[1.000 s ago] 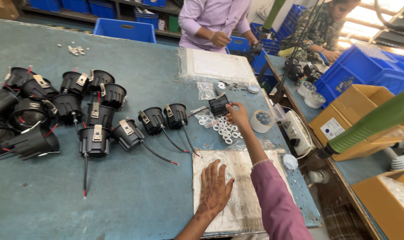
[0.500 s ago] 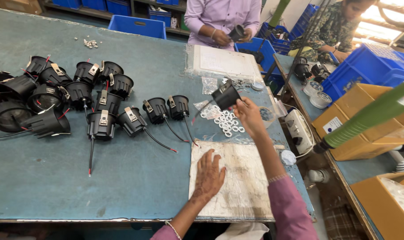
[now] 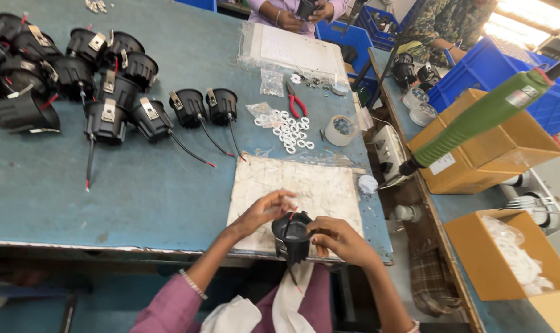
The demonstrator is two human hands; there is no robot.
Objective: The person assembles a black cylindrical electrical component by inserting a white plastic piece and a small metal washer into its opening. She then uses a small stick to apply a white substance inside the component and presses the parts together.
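Observation:
Both my hands hold one black round lamp housing (image 3: 292, 234) at the near edge of the blue table (image 3: 138, 185), over a worn white board (image 3: 317, 185). My left hand (image 3: 261, 211) touches its rim from the left, fingers curled. On the right side, my right hand (image 3: 338, 239) grips the housing. A red and a black wire hang below it. White rings (image 3: 290, 131) lie scattered beyond the board, with red-handled pliers (image 3: 297, 102) behind them.
Many black lamp housings (image 3: 76, 74) with wires crowd the table's left. A tape roll (image 3: 340, 130) sits right of the rings. A green hanging tool (image 3: 477, 117) is at right, above cardboard boxes (image 3: 495, 148) and blue bins (image 3: 508, 68). Other people work at the far end.
My right hand brought the black housing from beside the rings back to the near table edge. My left hand lifted off the board and joined it on the housing.

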